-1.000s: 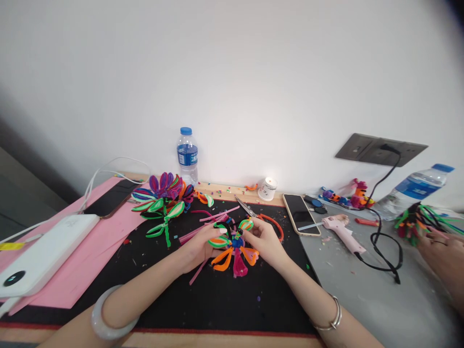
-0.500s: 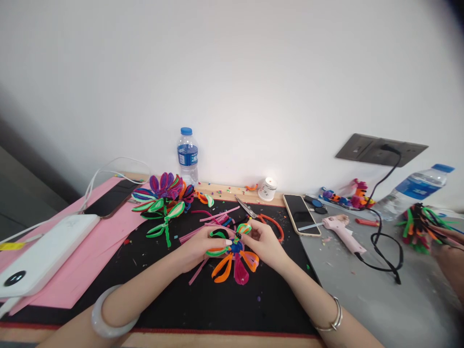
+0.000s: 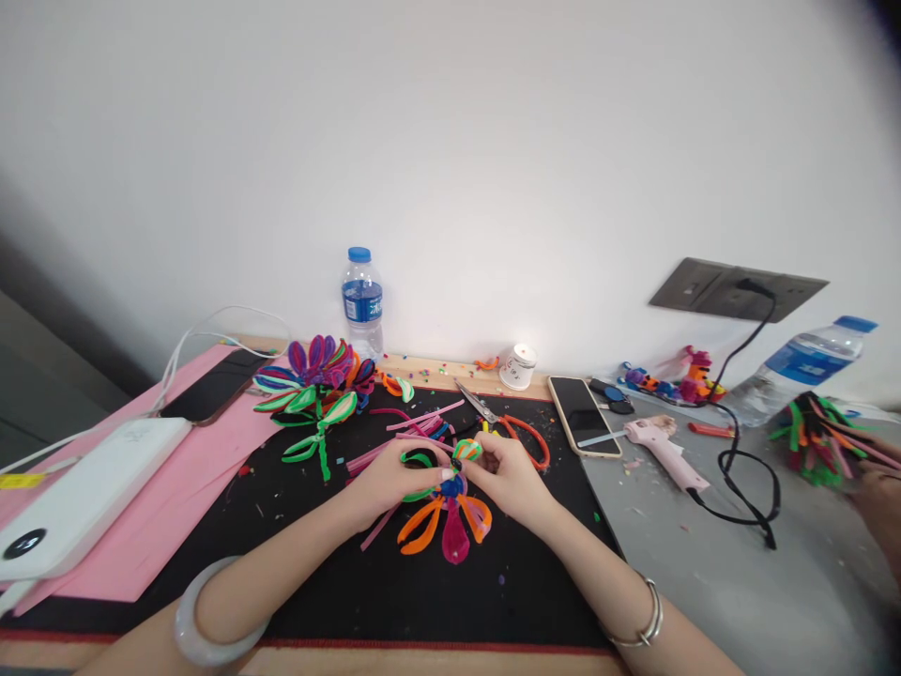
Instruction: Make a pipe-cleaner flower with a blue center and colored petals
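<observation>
Above the black mat [image 3: 338,582], both hands are closed on a pipe-cleaner flower [image 3: 454,530] with a blue centre and orange, magenta and green-white petals. My left hand [image 3: 389,481] pinches it from the left near the centre, beside the green loops. From the right, my right hand [image 3: 508,477] grips its upper part, by a small green-and-orange petal; the fingertips are partly hidden. Pink pipe cleaners [image 3: 376,453] lie behind my left hand. Orange-handled scissors [image 3: 521,432] rest open just beyond my right hand.
At the left are a finished flower bunch [image 3: 320,394], a power bank [image 3: 91,493] and a phone [image 3: 215,385]. A bottle [image 3: 362,305] and paper cup [image 3: 518,367] stand by the wall. Rightward lie another phone [image 3: 584,418], a glue gun [image 3: 668,455] and a co-worker's hand [image 3: 879,498] holding pipe cleaners.
The flower has shifted slightly left and tilted, its lower petals swinging down and left. Both hands keep hold of it. The co-worker's hand has moved a little.
</observation>
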### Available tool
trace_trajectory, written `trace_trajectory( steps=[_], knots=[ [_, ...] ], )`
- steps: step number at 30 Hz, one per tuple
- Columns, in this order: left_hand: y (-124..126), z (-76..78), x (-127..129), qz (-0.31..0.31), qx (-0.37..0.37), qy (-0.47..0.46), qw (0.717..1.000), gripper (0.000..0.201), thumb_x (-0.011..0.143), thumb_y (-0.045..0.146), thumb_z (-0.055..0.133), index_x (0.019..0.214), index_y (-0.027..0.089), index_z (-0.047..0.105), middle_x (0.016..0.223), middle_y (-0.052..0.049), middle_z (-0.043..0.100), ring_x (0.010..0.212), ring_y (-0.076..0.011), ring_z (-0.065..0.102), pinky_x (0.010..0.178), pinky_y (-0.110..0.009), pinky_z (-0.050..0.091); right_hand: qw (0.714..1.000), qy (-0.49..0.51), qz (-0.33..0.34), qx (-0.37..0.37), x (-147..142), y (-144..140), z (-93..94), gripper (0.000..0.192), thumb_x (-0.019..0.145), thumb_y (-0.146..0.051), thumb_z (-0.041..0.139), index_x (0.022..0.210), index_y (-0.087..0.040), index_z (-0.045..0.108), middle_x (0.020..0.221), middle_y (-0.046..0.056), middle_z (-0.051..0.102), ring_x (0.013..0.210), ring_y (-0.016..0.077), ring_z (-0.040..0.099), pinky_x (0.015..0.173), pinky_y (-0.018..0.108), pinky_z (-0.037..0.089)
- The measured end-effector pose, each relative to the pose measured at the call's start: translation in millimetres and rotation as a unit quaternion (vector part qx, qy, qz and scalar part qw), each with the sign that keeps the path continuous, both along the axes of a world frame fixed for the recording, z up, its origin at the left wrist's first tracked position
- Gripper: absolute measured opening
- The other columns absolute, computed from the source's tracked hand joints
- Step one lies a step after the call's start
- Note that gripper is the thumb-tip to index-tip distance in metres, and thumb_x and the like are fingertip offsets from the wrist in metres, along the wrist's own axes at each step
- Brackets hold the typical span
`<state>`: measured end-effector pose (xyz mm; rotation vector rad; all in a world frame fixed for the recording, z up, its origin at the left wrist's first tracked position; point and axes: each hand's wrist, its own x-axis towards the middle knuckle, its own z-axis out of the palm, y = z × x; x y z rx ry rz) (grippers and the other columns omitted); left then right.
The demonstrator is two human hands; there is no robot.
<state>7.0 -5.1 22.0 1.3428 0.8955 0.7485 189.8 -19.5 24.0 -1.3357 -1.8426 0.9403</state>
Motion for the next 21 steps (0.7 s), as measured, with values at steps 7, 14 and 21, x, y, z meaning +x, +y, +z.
trace_trajectory(
  steps=[7, 14, 21],
  knots=[
    [3.5, -8.6, -1.8, 0.048, -0.002, -0.005, 0.999, 0.025, 0.062, 0.034, 0.069, 0.075, 0.013, 0.066, 0.076, -0.005, 0.064, 0.071, -0.0187, 0.058, 0.066, -0.028, 0.045, 1.0, 0.01, 0.017, -0.013, 8.9, 6.6, 3.4, 0.019, 0.073, -0.032, 0.057, 0.063, -0.016, 0.051, 0.055, -0.004, 0.048, 0.048, 0.0078, 0.039, 0.045, 0.019, 0.031],
    [3.5, -6.1, -4.1, 0.104, -0.027, -0.016, 0.994, 0.026, 0.062, 0.036, 0.069, 0.077, 0.014, 0.065, 0.078, -0.005, 0.064, 0.076, -0.0202, 0.059, 0.066, -0.027, 0.046, 0.986, -0.05, -0.125, 0.101, 53.5, 16.7, 31.8, 0.029, 0.083, -0.032, 0.04, 0.066, -0.016, 0.056, 0.055, 0.0, 0.053, 0.05, 0.0106, 0.045, 0.048, 0.021, 0.034],
    [5.1, -6.7, -3.9, 0.146, -0.025, -0.054, 0.987, 0.028, 0.062, 0.036, 0.07, 0.079, 0.014, 0.065, 0.081, -0.007, 0.066, 0.079, -0.0223, 0.061, 0.072, -0.031, 0.046, 0.849, -0.263, -0.421, 0.183, 149.3, 21.3, 32.8, 0.02, 0.072, -0.029, 0.047, 0.074, -0.016, 0.061, 0.065, 0.007, 0.061, 0.065, 0.0203, 0.055, 0.062, 0.029, 0.038]
  ],
)
